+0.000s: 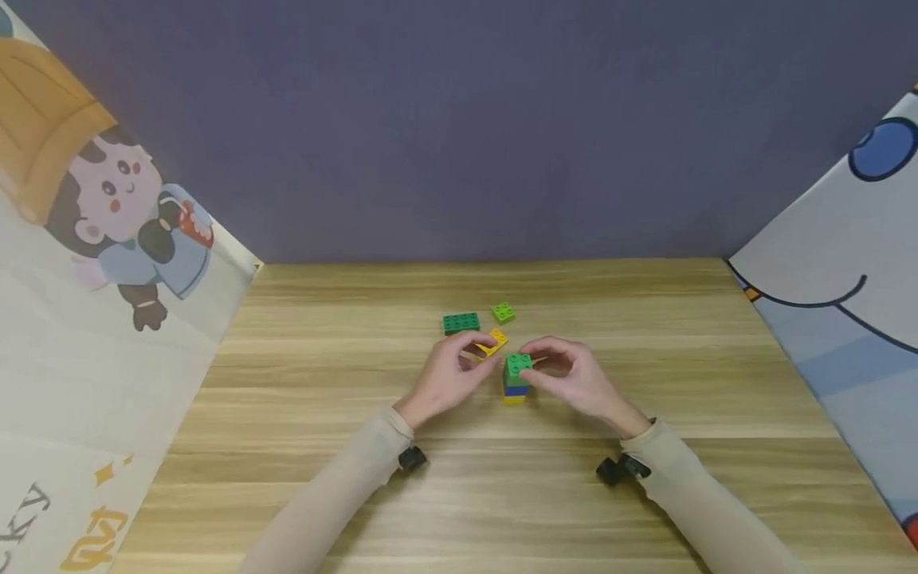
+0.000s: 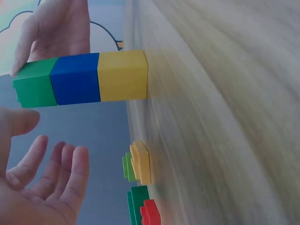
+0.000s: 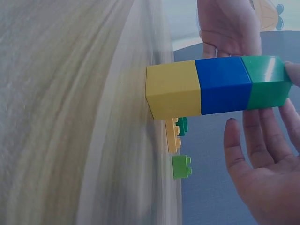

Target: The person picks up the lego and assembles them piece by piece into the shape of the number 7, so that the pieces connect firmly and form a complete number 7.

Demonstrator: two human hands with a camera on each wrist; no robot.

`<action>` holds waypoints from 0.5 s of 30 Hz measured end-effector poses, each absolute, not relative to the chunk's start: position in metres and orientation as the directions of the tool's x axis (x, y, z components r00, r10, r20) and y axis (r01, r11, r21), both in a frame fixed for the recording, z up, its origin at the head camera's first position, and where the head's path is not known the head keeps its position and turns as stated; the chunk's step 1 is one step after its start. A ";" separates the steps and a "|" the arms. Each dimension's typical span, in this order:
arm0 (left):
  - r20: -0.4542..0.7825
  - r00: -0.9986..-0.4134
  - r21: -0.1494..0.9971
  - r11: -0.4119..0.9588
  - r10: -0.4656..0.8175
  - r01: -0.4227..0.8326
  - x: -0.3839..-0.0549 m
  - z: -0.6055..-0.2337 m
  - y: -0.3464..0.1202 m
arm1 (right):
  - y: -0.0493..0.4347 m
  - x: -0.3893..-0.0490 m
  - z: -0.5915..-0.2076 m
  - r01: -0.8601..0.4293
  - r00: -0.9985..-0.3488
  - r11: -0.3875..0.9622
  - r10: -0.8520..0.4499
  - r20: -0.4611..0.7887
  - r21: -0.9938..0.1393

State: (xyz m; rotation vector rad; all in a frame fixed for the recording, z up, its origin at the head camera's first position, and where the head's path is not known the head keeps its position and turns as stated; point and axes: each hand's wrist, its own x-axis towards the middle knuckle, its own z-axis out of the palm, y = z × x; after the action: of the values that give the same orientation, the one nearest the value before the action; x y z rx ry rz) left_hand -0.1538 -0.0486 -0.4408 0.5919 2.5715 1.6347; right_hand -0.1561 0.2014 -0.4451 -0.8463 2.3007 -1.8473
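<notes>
A stack of three bricks stands upright on the table: a yellow brick (image 2: pixel 123 76) at the bottom, a blue brick (image 2: pixel 75 78) in the middle and a green brick (image 1: pixel 518 365) on top. My right hand (image 1: pixel 577 381) pinches the green brick between thumb and index finger, its other fingers spread behind the stack. To the left of the stack is my left hand (image 1: pixel 446 375), fingers apart and loosely bent, holding nothing. A small gap separates it from the green brick in the left wrist view. Just beyond the left fingertips lies a flat yellow brick (image 1: pixel 495 341), partly covered by them.
Behind the hands lie a dark green brick (image 1: pixel 460 322) and a lime green brick (image 1: pixel 504 312). A red brick (image 2: pixel 152 213) sits beside the dark green one, mostly hidden in the head view. A grey-blue panel (image 1: pixel 459 143) rises at the wooden table's (image 1: pixel 323 295) far edge.
</notes>
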 end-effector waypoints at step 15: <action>0.099 -0.941 0.819 0.511 0.323 0.261 -0.173 -0.451 -0.050 | 0.202 -0.157 -0.445 -0.378 -0.838 0.138 -0.471 0.275 -0.916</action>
State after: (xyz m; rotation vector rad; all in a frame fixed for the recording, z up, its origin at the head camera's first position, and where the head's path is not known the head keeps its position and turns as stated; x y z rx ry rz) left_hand -0.1726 -0.0501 -0.4511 0.5175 2.6727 1.4312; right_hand -0.1570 0.2021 -0.4447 -0.8629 2.3093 -1.8179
